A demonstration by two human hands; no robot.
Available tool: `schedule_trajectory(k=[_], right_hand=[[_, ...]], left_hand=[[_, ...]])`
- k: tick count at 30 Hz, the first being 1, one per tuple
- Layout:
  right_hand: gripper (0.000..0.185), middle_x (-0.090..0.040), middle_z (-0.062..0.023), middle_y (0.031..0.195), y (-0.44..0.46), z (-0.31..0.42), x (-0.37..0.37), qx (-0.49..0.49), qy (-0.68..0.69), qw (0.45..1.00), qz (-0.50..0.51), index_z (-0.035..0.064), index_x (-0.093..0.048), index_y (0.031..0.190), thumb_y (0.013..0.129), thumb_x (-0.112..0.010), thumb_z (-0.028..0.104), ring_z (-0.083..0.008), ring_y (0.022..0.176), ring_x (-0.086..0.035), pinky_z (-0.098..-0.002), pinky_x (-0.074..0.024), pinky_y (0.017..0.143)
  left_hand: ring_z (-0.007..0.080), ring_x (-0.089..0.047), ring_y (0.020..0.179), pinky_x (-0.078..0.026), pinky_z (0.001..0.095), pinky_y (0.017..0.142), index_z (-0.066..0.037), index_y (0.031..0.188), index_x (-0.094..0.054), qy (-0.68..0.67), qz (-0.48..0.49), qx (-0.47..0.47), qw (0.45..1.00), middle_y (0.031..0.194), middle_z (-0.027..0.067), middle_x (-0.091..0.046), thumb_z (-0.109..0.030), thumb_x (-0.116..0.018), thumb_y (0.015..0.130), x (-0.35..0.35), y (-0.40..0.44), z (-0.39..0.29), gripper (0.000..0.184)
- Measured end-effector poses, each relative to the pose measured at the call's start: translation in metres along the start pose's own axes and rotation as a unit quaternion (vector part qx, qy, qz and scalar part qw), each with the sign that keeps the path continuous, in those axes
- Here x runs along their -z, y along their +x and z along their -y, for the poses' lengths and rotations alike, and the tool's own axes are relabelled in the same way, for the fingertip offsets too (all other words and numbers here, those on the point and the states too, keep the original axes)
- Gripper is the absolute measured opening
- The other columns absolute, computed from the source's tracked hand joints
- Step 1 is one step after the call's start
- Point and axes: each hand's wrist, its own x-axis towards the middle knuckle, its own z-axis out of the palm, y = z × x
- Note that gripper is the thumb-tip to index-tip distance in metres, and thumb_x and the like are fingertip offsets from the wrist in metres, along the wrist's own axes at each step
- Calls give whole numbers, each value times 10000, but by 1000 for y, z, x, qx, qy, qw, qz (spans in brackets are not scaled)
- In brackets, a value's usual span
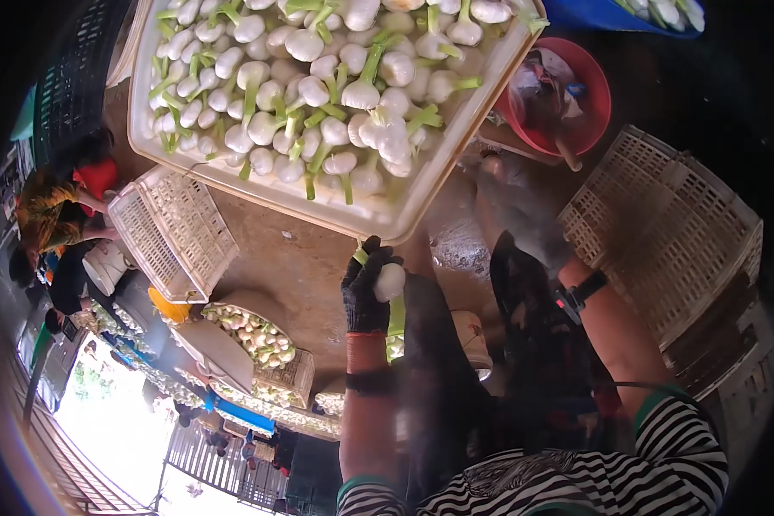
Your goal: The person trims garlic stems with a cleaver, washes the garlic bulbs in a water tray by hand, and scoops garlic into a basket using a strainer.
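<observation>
One tray [396, 215]: garlic bulbs [334, 131] | left grip [365, 292]: pinching single bulb [390, 282] | right grip [525, 215]: blurred, cannot tell

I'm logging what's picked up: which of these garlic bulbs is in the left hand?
The white garlic bulb in the black-gloved left hand, just below the near corner of the large tray; the bulbs heaped in the tray are not held.
</observation>
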Motion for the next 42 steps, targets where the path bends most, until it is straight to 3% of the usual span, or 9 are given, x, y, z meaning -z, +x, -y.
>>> schedule_trajectory(k=[4,6,12,18,23,28,32,36,42], right_hand=[[190,-560,-13,782,-28,-17,37,-330,279,901,-33,16,-581,976,884,-584,182,-102,675,-527,-256,-439,601],[102,-521,-23,707,-21,35,34,-345,281,894,-56,14,-572,897,852,-618,93,-91,600,-484,-253,-406,520],[106,-533,-18,726,-33,52,16,-316,295,899,-61,41,-567,891,865,-626,126,-93,632,-523,-237,-410,521],[101,-540,-20,736,-43,57,12,-341,299,889,-64,30,-576,929,872,-610,106,-77,644,-527,-214,-421,514],[66,-535,-21,717,-37,73,33,-347,242,904,-62,19,-573,865,871,-595,81,-87,609,-526,-216,-416,491],[144,-522,-17,692,-32,77,53,-332,228,911,-90,40,-519,770,869,-603,104,-80,577,-504,-228,-403,467],[139,-512,-13,669,-24,106,68,-326,237,913,-60,47,-516,828,878,-595,149,-72,547,-480,-218,-386,450],[186,-500,3,639,-28,147,56,-308,184,929,-85,52,-498,883,869,-609,201,-63,487,-445,-221,-359,421],[141,-543,-18,718,-37,209,-14,-259,-9,960,-104,27,-551,903,831,-605,135,-92,589,-500,-261,-408,504]], left_hand=[[284,-632,877,-530,376,725,42,1223,-505,291,-32,-135,947,1042,164,-610,-161,-709,780,-35,39,-19,528],[327,-584,1018,-491,413,838,10,1308,-430,531,-23,-371,762,1190,209,-537,-290,-762,711,-61,87,-33,746],[361,-550,1118,-489,466,857,-141,1323,-391,785,-63,-120,604,1366,203,-383,-481,-683,728,-174,110,-80,745],[342,-543,1078,-499,485,775,-254,1172,-475,809,-27,-226,542,1233,147,-449,-279,-580,800,-165,110,-47,388],[320,-518,1110,-431,397,934,-149,1190,-536,745,28,-273,608,1237,148,-510,-336,-620,758,-154,128,-50,478],[227,-571,1047,-464,356,870,-91,1215,-553,500,63,-313,805,1100,132,-592,-265,-626,831,-104,134,-46,427],[186,-598,893,-548,339,685,-112,1295,-460,52,97,-52,993,1078,67,-568,-175,-528,936,-88,38,-65,371],[238,-607,823,-561,392,656,-135,1358,-350,-26,138,17,990,1120,106,-530,-251,-454,972,-31,-25,-69,416],[197,-613,805,-562,356,681,-75,1233,-459,230,155,-180,944,1003,81,-557,-257,-445,968,63,-81,-121,321]])
